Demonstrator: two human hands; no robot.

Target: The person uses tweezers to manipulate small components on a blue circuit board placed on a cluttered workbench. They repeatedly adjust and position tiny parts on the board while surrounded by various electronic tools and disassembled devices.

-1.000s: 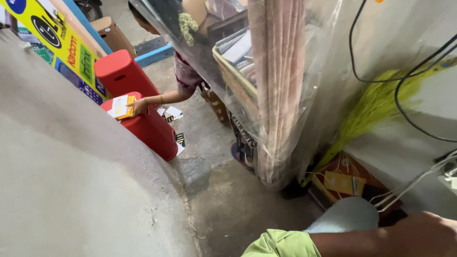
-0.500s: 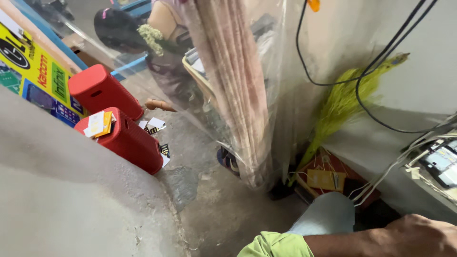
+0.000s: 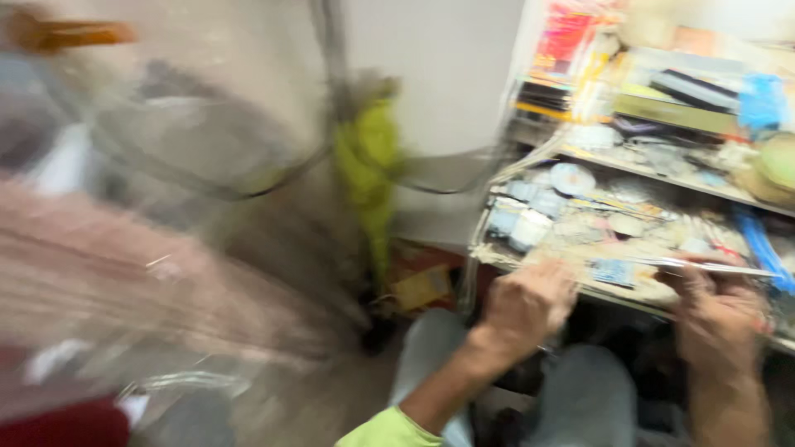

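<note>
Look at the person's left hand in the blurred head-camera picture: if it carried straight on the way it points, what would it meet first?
The left hand points up toward the cluttered lower shelf; it would probably meet the shelf's front edge and the small pale packets there first, though blur leaves depth unclear.

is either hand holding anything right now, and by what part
The right hand pinches a thin flat silvery strip near its left end. The left hand rests at the cluttered shelf edge; blur hides any grip.
</note>
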